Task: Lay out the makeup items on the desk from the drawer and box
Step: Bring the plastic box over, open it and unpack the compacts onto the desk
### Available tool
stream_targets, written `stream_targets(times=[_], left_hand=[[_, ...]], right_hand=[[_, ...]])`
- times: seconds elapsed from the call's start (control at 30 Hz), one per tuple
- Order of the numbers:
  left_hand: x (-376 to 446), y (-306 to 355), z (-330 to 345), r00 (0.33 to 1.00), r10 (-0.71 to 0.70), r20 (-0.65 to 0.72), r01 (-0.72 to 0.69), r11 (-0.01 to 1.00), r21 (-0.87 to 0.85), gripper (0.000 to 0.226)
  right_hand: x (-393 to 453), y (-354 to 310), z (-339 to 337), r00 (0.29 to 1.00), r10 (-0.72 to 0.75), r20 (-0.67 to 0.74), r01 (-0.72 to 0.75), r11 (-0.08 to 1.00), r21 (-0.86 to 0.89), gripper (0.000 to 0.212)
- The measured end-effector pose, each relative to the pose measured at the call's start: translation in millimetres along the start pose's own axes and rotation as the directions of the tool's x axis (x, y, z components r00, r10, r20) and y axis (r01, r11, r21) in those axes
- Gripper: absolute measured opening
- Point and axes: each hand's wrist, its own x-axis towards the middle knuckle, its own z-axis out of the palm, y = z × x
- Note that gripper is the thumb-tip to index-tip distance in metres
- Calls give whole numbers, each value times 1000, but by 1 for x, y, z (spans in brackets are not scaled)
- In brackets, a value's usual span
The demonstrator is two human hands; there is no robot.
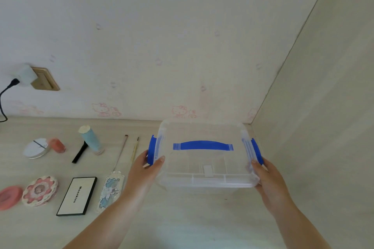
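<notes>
You hold the clear box (204, 159) by both ends at the desk's (182, 218) right rear corner.

Your left hand (145, 166) and right hand (265, 178) curl fingers around its blue-latched sides; it seems empty. Makeup items lie left, including the black-edged palette (78, 195).

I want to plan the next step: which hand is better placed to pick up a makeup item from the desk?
Probably the left hand: the makeup brushes lie beside it. The right hand is across the clear box.

One box (204, 168), two brushes (121, 153), three round compacts (40, 190), two flat palettes (77, 196).
</notes>
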Motion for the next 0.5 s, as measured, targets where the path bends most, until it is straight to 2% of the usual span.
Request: stream_targets(times=[0.07, 0.17, 0.3, 0.5], left_hand=[[-1, -1, 0, 997, 46, -59, -46, 999, 6, 42], [-3, 4, 4, 992, 116, -47, -115, 993, 23, 22], [-2, 7, 10, 981, 189, -35, -186, 979, 87, 19], [3, 4, 12, 965, 250, -83, -233, 958, 170, 6]], right_hand=[[0, -2, 2, 994, -77, -79, 71, 994, -81, 33], [-1, -3, 4, 985, -149, -87, 131, 973, -189, 34], [2, -4, 5, 981, -188, -42, 168, 940, -295, 35], [1, -3, 5, 972, -229, -51, 201, 925, -323, 36]])
